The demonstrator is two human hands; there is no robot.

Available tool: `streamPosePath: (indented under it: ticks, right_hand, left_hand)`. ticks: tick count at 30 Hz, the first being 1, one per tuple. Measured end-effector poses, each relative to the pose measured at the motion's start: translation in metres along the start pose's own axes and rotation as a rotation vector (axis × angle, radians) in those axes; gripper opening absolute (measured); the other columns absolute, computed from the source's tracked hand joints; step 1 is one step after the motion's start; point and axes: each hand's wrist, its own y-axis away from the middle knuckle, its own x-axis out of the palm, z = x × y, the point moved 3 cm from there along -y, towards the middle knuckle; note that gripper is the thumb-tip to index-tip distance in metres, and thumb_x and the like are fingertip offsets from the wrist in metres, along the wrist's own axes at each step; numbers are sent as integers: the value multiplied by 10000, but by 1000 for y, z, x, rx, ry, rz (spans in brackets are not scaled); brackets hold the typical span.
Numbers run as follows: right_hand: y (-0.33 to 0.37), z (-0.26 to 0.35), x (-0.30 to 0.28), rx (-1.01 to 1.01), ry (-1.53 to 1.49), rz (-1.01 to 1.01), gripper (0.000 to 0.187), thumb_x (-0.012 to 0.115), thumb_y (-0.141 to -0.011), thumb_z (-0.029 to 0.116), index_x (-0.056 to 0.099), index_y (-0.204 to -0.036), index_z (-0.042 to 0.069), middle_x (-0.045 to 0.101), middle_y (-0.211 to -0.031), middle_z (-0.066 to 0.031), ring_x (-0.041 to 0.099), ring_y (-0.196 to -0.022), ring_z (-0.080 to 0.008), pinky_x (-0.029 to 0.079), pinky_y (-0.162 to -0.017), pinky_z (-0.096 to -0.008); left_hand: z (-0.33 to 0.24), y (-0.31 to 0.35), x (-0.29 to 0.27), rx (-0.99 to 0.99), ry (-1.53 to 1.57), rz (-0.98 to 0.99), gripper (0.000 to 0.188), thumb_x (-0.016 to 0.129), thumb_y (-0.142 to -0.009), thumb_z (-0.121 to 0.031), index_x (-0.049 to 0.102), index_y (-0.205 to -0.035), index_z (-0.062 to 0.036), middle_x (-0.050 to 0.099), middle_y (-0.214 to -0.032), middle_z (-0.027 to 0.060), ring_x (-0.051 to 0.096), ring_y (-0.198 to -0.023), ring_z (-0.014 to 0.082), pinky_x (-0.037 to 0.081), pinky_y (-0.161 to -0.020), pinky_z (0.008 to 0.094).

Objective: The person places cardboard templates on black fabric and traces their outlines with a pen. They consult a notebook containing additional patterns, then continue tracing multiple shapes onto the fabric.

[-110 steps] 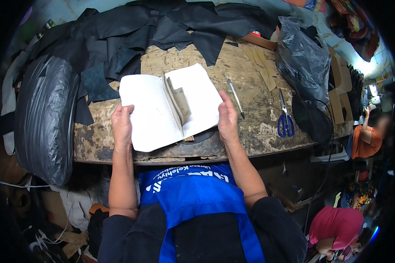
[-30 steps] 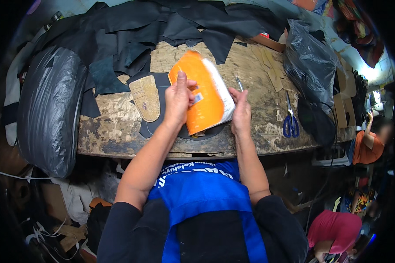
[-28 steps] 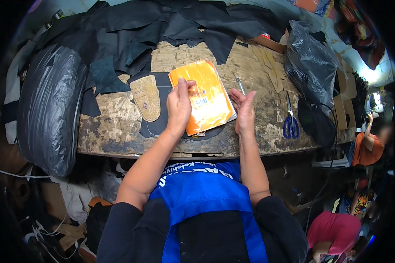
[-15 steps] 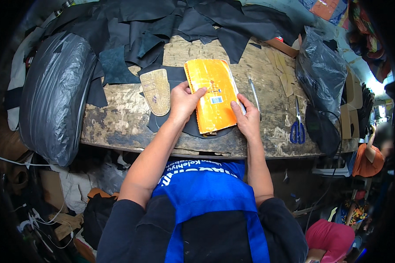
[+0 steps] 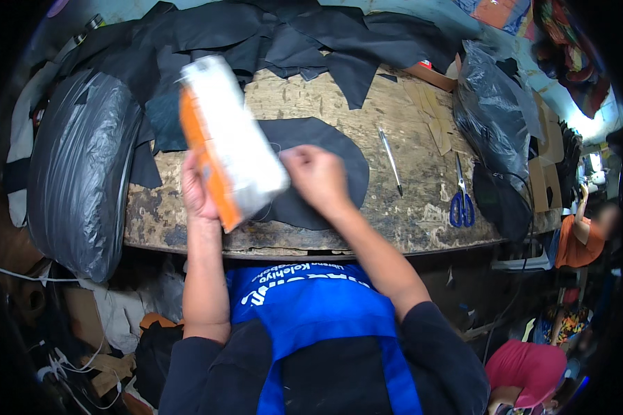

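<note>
An orange-covered notebook, blurred by motion, is raised and tilted at the left of the bench, its white pages facing up. My left hand grips its lower left side, with some fingers hidden behind it. Close to the notebook's right edge, my right hand has its fingers curled inward. What they hold, if anything, is too blurred to make out. Beneath both lies a rounded piece of black leather on the worn wooden bench. A thin pale thread or line shows on the leather beside the notebook.
A silver pen and blue-handled scissors lie to the right. Black leather pieces cover the back. A bulky plastic-wrapped bundle stands left, another plastic bag right. A person in orange is at far right.
The notebook has swung left and turned from its orange cover to its white pages, held now by my left hand alone. My right hand moved left, off it. The tan sole-shaped pattern is out of sight.
</note>
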Motion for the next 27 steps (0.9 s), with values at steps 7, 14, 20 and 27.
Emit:
streamPosePath:
  ticks: [7, 14, 20, 27]
  right_hand:
    - [-19, 31, 63, -18, 380, 147, 476, 836, -592, 306, 633, -908, 12, 653, -876, -171, 647, -857, -336, 504, -751, -436]
    - [-24, 14, 31, -53, 68, 4, 162, 697, -686, 99, 574, -767, 29, 638, -724, -148, 635, -649, -295, 509, -627, -383]
    - [4, 53, -65, -270, -835, -328, 269, 619, -838, -57, 424, -1013, 5, 594, -952, -126, 622, -706, -106, 523, -501, -189]
    - [52, 110, -47, -469, -330, -200, 351, 638, -781, -62, 466, -1082, -10, 602, -860, -125, 651, -732, -193, 532, -621, -290]
  left_hand:
    - [-14, 12, -9, -106, 223, 282, 448, 502, -943, -295, 415, -1298, -36, 503, -1069, 95, 538, -828, 189, 485, -756, 330]
    - [1, 10, -2, -122, 191, 255, 471, 516, -940, -325, 409, -1303, -45, 508, -1092, 92, 535, -866, 195, 491, -768, 329]
    - [17, 2, -1, -43, 79, 205, 503, 506, -940, -361, 406, -1320, -49, 506, -1148, 104, 524, -952, 215, 479, -822, 350]
    - [26, 8, -10, 91, -156, 215, 541, 495, -939, -404, 402, -1340, -52, 504, -1214, 118, 510, -1052, 238, 466, -885, 374]
